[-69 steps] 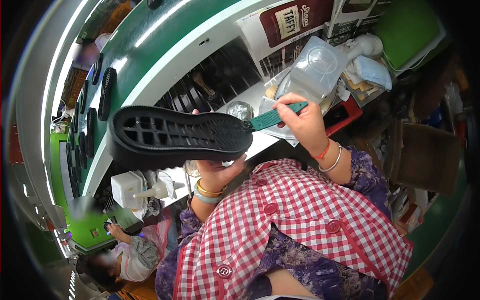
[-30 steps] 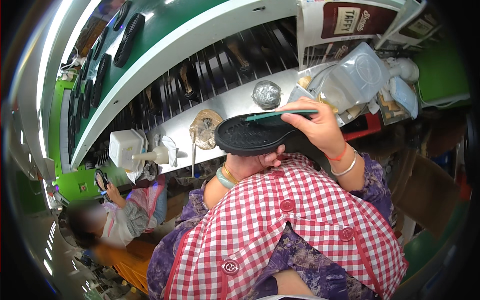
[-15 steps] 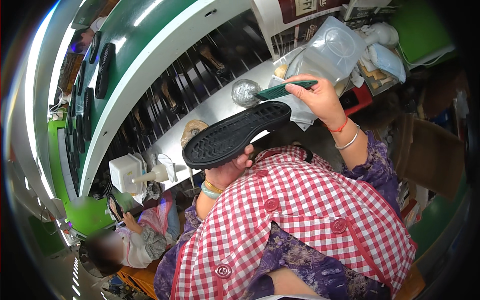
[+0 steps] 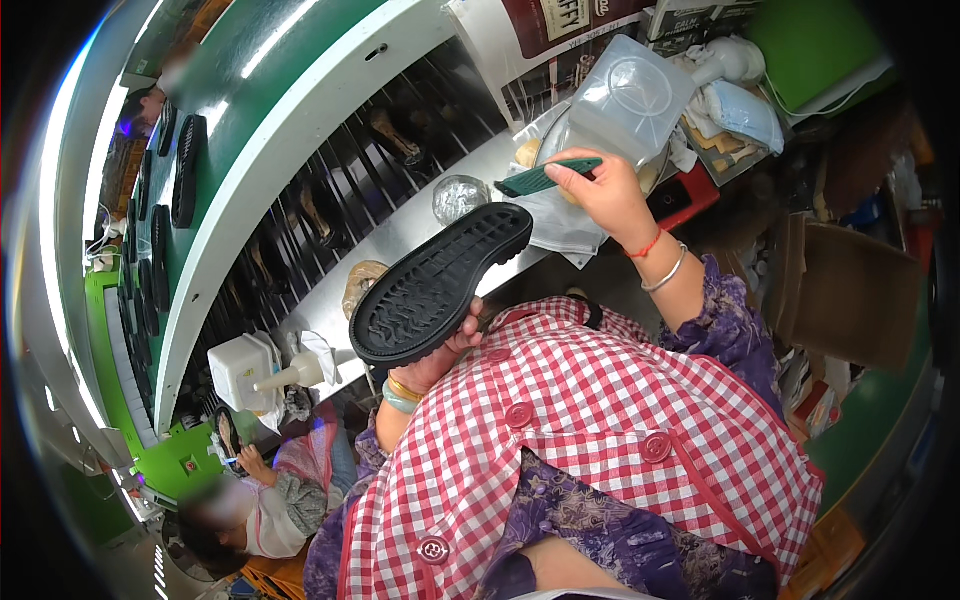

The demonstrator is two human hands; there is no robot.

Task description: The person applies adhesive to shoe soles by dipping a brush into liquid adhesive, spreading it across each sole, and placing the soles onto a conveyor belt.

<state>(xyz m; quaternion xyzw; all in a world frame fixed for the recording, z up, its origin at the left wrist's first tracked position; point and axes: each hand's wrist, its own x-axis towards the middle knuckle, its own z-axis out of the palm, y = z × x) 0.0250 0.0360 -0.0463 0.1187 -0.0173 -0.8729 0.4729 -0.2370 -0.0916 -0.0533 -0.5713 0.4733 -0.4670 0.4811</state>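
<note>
My left hand [image 4: 455,348] is closed around the lower edge of a black shoe sole [image 4: 435,290]. The sole is tilted, its patterned, ridged face turned toward me and its narrower end up to the right. Just above that end, my right hand [image 4: 608,198] pinches a flat dark-green piece with a textured surface [image 4: 530,180] between thumb and fingers; its exact kind I cannot make out. The green piece is close to the sole's upper edge, and a small gap seems to part them. My left fingers are partly hidden behind the sole.
A metal ledge [image 4: 400,218] carries a foil-like silver ball [image 4: 460,200], a tape roll [image 4: 362,285], a white container [image 4: 240,372] and a nozzle bottle [image 4: 300,372]. Beyond it, more soles [image 4: 187,172] lie on a green conveyor [image 4: 235,100]. A co-worker [image 4: 270,510] sits at left.
The sole has turned so that more of its patterned face shows. Both hands keep their holds, and the whole view has shifted slightly.
</note>
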